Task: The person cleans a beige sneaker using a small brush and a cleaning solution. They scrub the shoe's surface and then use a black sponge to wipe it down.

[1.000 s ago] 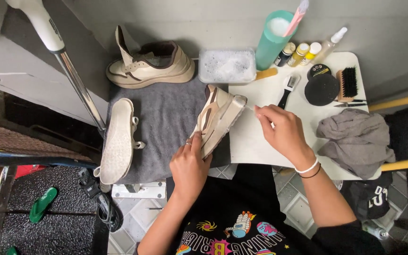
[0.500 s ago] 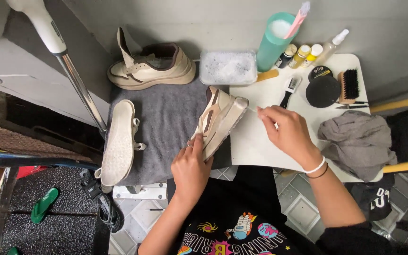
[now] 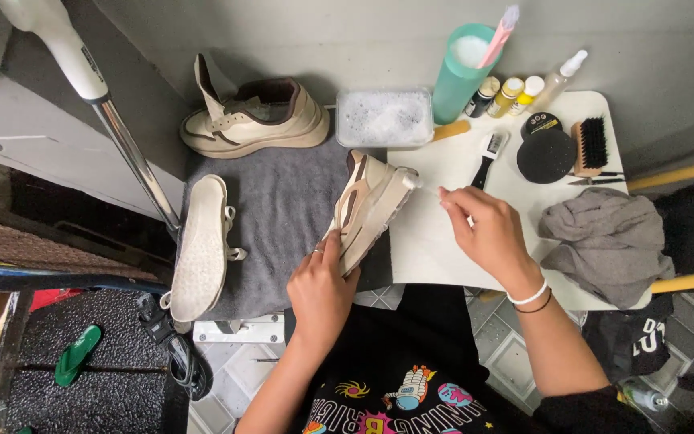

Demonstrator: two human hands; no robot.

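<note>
Grey towel (image 3: pixel 283 201), left hand (image 3: pixel 323 285) gripping sneaker (image 3: pixel 371 205), right hand (image 3: pixel 487 233) alongside

There are two shoes: one cream shoe (image 3: pixel 255 120) stands at the back of the grey towel (image 3: pixel 283 209), and one shoe (image 3: pixel 371 205) is tipped on its side. There is one loose insole (image 3: pixel 201 249), one clear tub of soapy water (image 3: pixel 383 118), one tall green cup (image 3: pixel 461 72), four small bottles (image 3: pixel 516 92), and one round black sponge (image 3: pixel 545 155). There are two brushes, one wooden brush (image 3: pixel 590 145) and one little black-handled brush (image 3: pixel 487 157), plus one crumpled grey cloth (image 3: pixel 608 241) and two hands.
</note>
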